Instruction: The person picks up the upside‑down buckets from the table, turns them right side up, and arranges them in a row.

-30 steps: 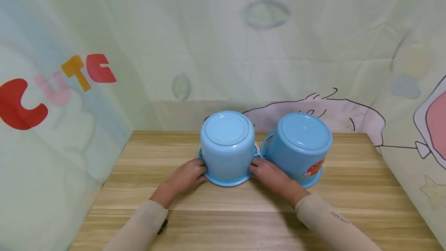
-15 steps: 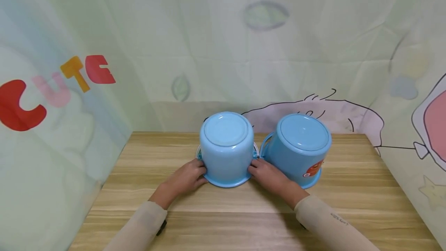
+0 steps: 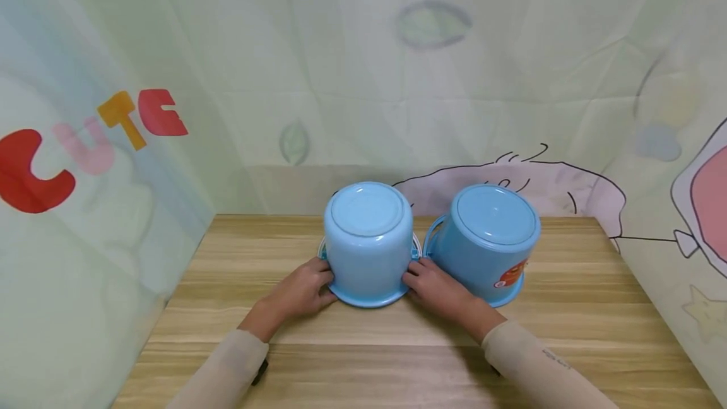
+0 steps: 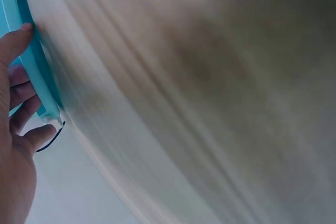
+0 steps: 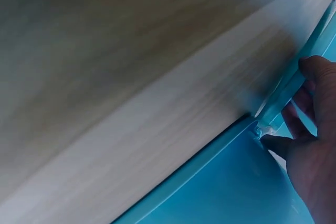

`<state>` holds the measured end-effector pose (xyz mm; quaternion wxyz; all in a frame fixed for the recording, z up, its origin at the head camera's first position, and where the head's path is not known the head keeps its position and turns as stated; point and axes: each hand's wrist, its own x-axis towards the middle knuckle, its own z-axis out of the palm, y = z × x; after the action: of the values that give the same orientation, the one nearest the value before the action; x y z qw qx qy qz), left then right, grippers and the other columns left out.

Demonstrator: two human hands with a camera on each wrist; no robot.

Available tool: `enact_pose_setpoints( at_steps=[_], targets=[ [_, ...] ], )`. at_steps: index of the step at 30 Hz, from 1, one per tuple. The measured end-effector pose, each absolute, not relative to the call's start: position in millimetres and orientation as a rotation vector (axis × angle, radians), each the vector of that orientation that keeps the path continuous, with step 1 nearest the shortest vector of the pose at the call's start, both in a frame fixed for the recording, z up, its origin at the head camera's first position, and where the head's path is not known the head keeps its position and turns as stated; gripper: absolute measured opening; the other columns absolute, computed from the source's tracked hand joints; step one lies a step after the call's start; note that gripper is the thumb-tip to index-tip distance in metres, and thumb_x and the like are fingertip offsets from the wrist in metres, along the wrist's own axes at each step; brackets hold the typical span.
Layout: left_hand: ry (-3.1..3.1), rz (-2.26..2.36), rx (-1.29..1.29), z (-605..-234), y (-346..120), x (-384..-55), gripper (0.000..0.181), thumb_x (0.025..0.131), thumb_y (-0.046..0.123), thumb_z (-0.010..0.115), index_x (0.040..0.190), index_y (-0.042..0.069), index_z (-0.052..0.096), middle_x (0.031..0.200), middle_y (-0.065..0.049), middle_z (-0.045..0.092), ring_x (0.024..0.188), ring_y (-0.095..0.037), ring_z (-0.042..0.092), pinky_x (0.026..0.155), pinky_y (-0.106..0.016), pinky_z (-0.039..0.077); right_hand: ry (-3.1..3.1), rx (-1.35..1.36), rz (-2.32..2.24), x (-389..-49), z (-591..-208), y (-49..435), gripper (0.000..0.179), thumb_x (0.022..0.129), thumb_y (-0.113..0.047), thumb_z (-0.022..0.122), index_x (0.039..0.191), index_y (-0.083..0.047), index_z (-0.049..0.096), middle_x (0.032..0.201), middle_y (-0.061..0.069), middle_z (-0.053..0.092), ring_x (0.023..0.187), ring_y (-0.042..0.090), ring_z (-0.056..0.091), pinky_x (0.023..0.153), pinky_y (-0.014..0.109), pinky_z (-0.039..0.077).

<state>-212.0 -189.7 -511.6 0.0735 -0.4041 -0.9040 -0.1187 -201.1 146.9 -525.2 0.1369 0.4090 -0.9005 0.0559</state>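
Note:
A light blue bucket [image 3: 370, 257] stands upside down near the middle of the table in the head view, its flat base facing up. My left hand [image 3: 302, 287] grips its rim from the left, and my right hand [image 3: 434, 286] grips the opposite side. In the left wrist view a thumb and fingers close about the teal-looking rim [image 4: 34, 72]. The right wrist view shows the right hand [image 5: 320, 114] likewise on the rim [image 5: 286, 93]. The bucket's handle shows only in part behind both hands. Its inside is hidden.
A second blue bucket [image 3: 491, 238], also upside down and tilted, is close by on the right, bearing a red sticker [image 3: 511, 274]. Its handle lies against my right hand's side. The wood-grain table [image 3: 352, 371] meets printed cloth walls [image 3: 363, 81] at back and sides.
The held bucket has shifted very slightly left and nearer to me, with both hands keeping their grip. The second bucket stays where it was.

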Motion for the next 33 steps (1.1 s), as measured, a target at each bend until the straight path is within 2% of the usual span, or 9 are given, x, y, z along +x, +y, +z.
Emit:
enact_pose_setpoints(
  at_steps=[9, 19, 25, 29, 33],
  targets=[
    [-2.669, -0.403, -1.228, -507.5, -190.2, -201.7, 0.028, 0.083, 0.031, 0.088, 0.091, 0.008, 0.074, 0.103, -0.004, 0.068, 0.098, -0.018, 0.062, 0.085, -0.035, 0.059, -2.548, 1.249, 0.242, -197.9, -522.7, 153.7, 0.01, 0.094, -0.018, 0.076, 0.096, -0.017, 0.066, 0.102, 0.001, 0.062, 0.093, 0.02, 0.056, 0.082, 0.032, 0.053],
    [-2.583, -0.482, -1.21, -510.1, -187.3, -189.7, 0.032, 0.08, 0.03, 0.09, 0.082, 0.012, 0.064, 0.094, 0.002, 0.058, 0.09, -0.013, 0.053, 0.077, -0.03, 0.055, -2.566, 1.26, 0.384, -190.0, -521.2, 159.3, 0.019, 0.089, -0.012, 0.078, 0.093, -0.018, 0.061, 0.098, -0.002, 0.055, 0.092, 0.017, 0.051, 0.08, 0.029, 0.05],
    [-2.527, -0.467, -1.181, -508.3, -186.6, -184.2, 0.036, 0.076, 0.029, 0.091, 0.079, 0.012, 0.06, 0.09, 0.002, 0.053, 0.087, -0.012, 0.049, 0.073, -0.028, 0.053, -2.531, 1.266, 0.447, -186.0, -519.2, 161.8, 0.022, 0.087, -0.015, 0.08, 0.09, -0.019, 0.059, 0.095, -0.004, 0.051, 0.09, 0.015, 0.047, 0.076, 0.027, 0.046],
    [-2.445, -0.484, -1.174, -508.5, -187.1, -181.5, 0.036, 0.074, 0.024, 0.092, 0.077, 0.012, 0.058, 0.087, 0.002, 0.051, 0.084, -0.011, 0.048, 0.07, -0.025, 0.051, -2.458, 1.276, 0.524, -184.8, -518.3, 163.1, 0.026, 0.084, -0.011, 0.079, 0.085, -0.018, 0.055, 0.091, -0.004, 0.047, 0.088, 0.014, 0.045, 0.074, 0.026, 0.043],
    [-2.371, -0.527, -1.165, -509.6, -186.5, -180.5, 0.029, 0.07, 0.012, 0.086, 0.078, 0.011, 0.058, 0.085, 0.002, 0.051, 0.082, -0.011, 0.047, 0.068, -0.024, 0.049, -2.37, 1.286, 0.599, -184.9, -517.2, 165.3, 0.03, 0.08, -0.003, 0.077, 0.082, -0.017, 0.051, 0.089, -0.003, 0.045, 0.088, 0.014, 0.044, 0.074, 0.026, 0.04]
  ],
)
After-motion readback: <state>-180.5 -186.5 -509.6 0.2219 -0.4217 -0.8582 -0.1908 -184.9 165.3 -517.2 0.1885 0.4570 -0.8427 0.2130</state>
